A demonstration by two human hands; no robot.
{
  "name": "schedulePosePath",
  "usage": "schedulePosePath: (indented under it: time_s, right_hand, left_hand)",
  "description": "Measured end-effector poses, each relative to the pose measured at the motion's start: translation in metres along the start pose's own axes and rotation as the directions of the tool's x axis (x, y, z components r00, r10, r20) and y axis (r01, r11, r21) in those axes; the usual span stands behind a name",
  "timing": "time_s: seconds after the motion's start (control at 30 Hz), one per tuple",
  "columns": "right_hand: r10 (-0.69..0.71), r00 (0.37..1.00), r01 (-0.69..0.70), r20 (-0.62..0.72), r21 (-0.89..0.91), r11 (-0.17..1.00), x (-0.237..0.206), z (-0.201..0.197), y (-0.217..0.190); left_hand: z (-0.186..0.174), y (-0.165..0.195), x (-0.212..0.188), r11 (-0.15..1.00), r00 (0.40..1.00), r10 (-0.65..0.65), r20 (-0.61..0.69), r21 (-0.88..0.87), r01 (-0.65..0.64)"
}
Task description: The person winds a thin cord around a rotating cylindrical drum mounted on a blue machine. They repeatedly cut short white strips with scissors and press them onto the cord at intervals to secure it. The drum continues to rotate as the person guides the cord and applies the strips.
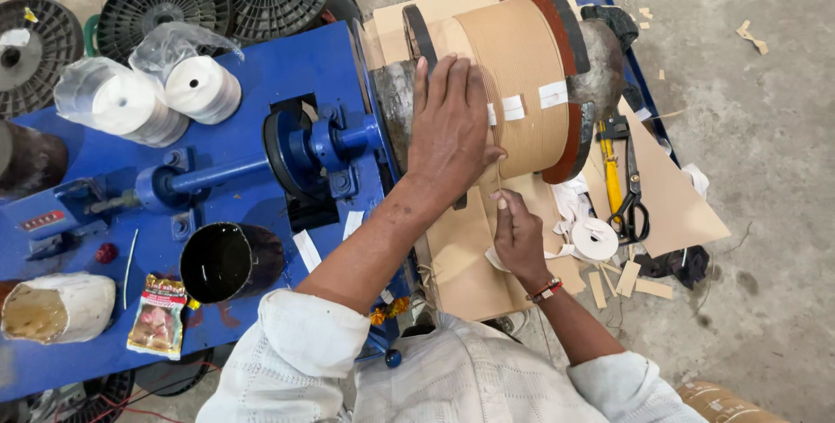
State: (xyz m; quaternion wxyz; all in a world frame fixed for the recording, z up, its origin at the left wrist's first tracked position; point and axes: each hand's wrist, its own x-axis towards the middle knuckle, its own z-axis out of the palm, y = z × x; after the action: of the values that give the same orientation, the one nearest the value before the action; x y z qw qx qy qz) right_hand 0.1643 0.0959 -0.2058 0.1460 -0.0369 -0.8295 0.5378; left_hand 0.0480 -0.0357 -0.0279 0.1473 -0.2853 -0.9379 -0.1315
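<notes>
Paper-wound coil [522, 84] under left hand [448, 127]

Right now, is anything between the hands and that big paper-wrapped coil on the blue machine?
Nothing visible. The left hand lies flat on the tan paper-wrapped coil. The right hand is just below the coil, pinching a thin strip; only cardboard lies beneath it.
</notes>
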Motion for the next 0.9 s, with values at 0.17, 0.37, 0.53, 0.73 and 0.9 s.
schedulePosePath:
  time_s: [0.17, 0.37, 0.53, 0.73, 0.9]
  right_hand:
    - [-0.175, 0.984, 0.176, 0.022, -0.096, 0.980, 0.011, -0.032, -0.041]
    - [-0.239, 0.971, 0.235, 0.033, -0.345, 0.909, 0.094, -0.071, -0.111]
    - [-0.029, 0.953, 0.198, 0.302, -0.548, 0.813, 0.151, -0.079, -0.141]
    - [-0.235, 0.852, 0.448, 0.468, -0.420, 0.789, 0.165, -0.075, -0.135]
    - [-0.358, 0.835, 0.516, 0.419, -0.366, 0.775, 0.158, -0.076, -0.128]
  left_hand:
    - [0.001, 0.000, 0.000, 0.997, 0.999, 0.026, -0.030, -0.070, -0.028]
    - [0.005, -0.004, -0.001, 0.996, 0.998, 0.039, -0.057, -0.080, -0.044]
    - [0.008, -0.002, 0.001, 0.991, 0.998, 0.005, -0.059, -0.133, -0.013]
    - [0.007, -0.003, 0.000, 0.987, 0.999, 0.025, -0.032, -0.158, -0.029]
    - [0.007, -0.004, -0.001, 0.987, 1.000, 0.007, -0.028, -0.162, -0.012]
